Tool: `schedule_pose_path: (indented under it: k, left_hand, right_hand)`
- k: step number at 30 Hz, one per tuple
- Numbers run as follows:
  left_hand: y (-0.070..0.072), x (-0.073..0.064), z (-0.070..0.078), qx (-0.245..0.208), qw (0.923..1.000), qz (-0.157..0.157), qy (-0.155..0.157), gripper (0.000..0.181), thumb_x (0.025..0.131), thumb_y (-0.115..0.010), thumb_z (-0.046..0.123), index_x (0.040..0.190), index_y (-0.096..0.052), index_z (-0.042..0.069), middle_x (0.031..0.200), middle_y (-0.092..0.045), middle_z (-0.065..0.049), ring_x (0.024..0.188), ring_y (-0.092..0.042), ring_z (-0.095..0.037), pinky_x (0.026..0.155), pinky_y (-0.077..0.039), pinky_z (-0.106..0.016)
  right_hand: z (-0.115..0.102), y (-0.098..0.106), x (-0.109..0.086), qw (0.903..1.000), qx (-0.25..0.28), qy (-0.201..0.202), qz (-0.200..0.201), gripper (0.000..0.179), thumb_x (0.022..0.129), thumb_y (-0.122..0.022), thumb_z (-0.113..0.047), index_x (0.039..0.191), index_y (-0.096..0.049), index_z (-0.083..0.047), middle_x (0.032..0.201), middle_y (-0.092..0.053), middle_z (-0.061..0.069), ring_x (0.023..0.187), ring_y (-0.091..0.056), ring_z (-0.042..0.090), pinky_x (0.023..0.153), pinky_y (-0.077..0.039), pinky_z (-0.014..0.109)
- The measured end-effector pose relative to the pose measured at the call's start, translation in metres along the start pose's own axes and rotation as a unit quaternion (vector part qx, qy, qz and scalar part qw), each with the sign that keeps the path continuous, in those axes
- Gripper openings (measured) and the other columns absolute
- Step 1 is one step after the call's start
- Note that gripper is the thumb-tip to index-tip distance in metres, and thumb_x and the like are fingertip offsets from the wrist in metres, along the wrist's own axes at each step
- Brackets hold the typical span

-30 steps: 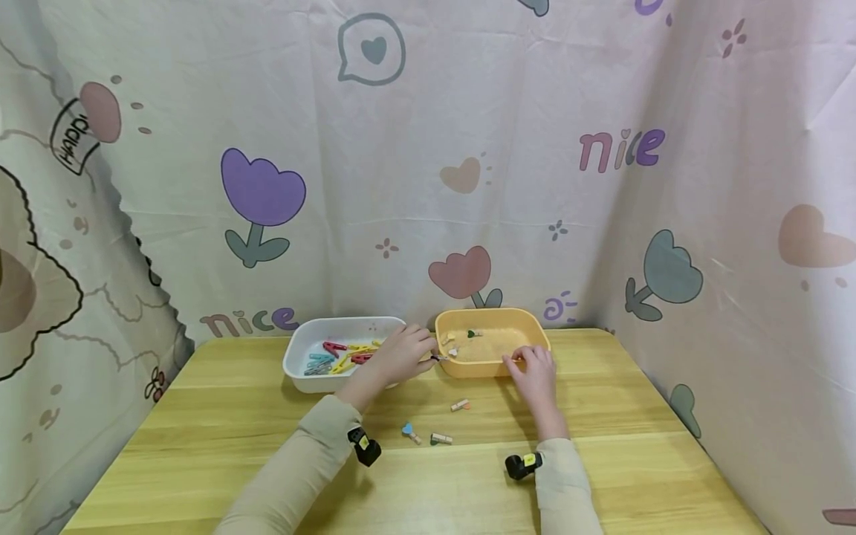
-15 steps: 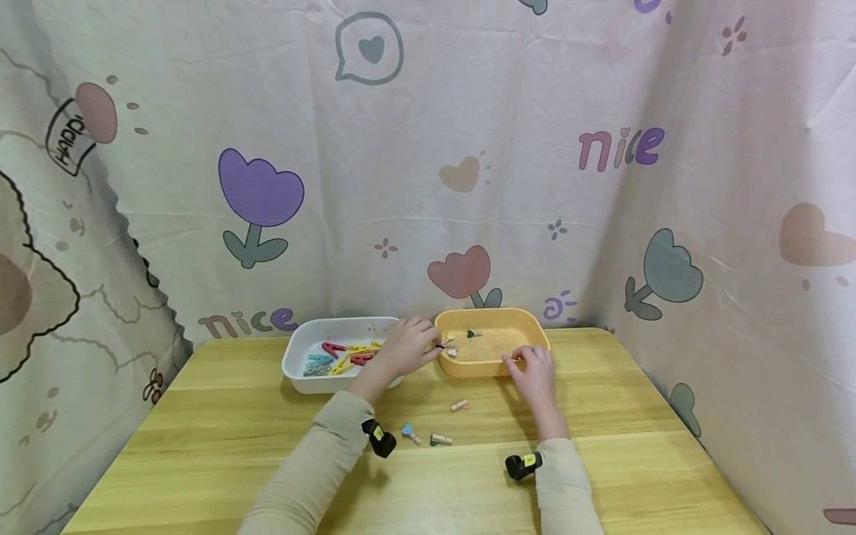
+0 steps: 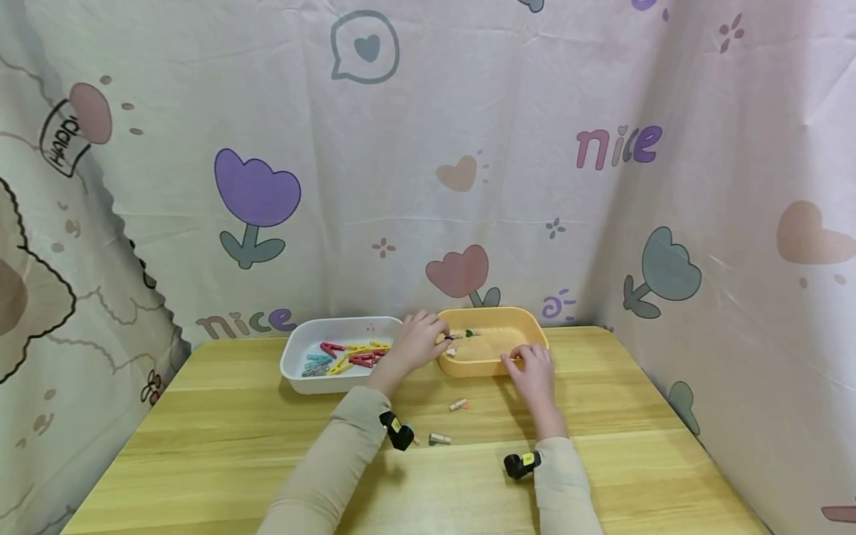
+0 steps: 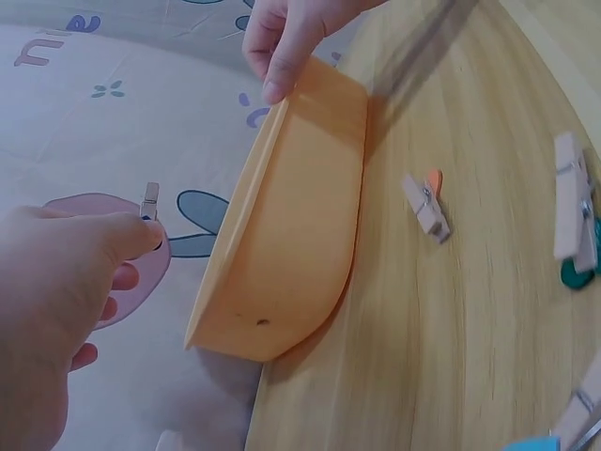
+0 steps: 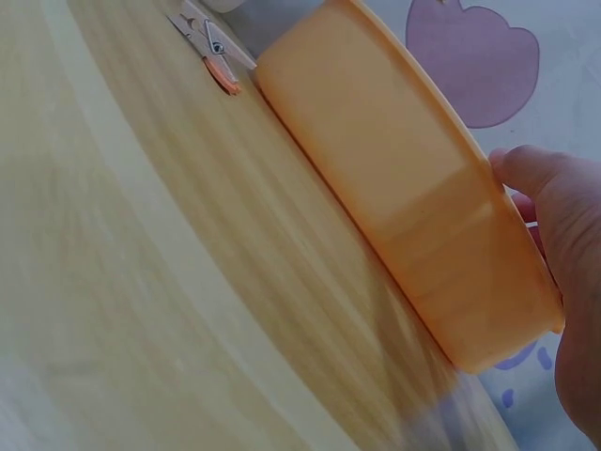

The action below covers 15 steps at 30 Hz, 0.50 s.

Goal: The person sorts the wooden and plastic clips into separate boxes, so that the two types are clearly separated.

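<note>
My left hand (image 3: 417, 342) is over the left end of the yellow plastic bin (image 3: 504, 342). Its thumb and finger pinch a mini wooden clothespin (image 4: 150, 199) with a dark blue decoration, mostly covered by the fingertips. At the bin's front right, my right hand (image 3: 535, 370) grips the rim, thumb outside and fingers inside. Within the bin lie a clothespin with a dark green heart (image 3: 472, 334) and one with a white decoration (image 3: 451, 352). On the table in front are a clothespin with an orange decoration (image 4: 427, 205) and one with a green decoration (image 3: 439, 439).
A white bin (image 3: 294, 377) left of the yellow one holds several red, yellow, blue and grey clothespins. Another clothespin with a blue decoration (image 4: 533, 443) lies on the wooden table (image 3: 200, 438), partly behind the left wrist camera in the head view. A printed curtain (image 3: 361, 178) hangs behind.
My left hand has moved right, from beside the white bin to over the yellow bin's left end, carrying the clothespin. The right hand stays on the rim.
</note>
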<state>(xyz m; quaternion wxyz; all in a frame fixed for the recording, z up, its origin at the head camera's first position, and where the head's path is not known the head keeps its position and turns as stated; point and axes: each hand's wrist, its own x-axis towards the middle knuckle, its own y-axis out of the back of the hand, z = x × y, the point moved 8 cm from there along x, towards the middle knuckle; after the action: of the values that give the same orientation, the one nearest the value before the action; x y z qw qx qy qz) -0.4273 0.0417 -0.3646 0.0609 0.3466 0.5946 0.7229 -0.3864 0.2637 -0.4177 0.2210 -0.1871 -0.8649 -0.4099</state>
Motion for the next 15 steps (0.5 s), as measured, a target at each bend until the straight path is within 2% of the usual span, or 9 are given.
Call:
schedule_pose_path:
  k: [7, 15]
  left_hand:
    - [-0.004, 0.011, 0.001, 0.01, 0.9997, -0.001, 0.024, 0.017, 0.093, -0.063, 0.041, 0.1, -0.065, 0.025, 0.106, -0.064, 0.007, 0.106, -0.054, -0.017, 0.087, -0.043, -0.038]
    - [-0.006, 0.023, 0.002, -0.006, 0.9987, -0.012, 0.048, 0.017, 0.094, -0.061, 0.039, 0.101, -0.066, 0.023, 0.113, -0.065, 0.004, 0.108, -0.054, -0.019, 0.089, -0.043, -0.04]
  right_hand:
    - [0.001, -0.001, 0.0, 1.0, -0.003, -0.001, 0.002, 0.023, 0.086, -0.074, -0.026, 0.082, -0.062, -0.006, 0.092, -0.057, 0.014, 0.093, -0.048, 0.034, 0.091, -0.034, 0.047]
    - [0.001, -0.001, 0.001, 0.9998, -0.002, 0.01, 0.015, 0.023, 0.085, -0.074, -0.025, 0.081, -0.062, -0.006, 0.091, -0.057, 0.013, 0.092, -0.048, 0.033, 0.088, -0.035, 0.045]
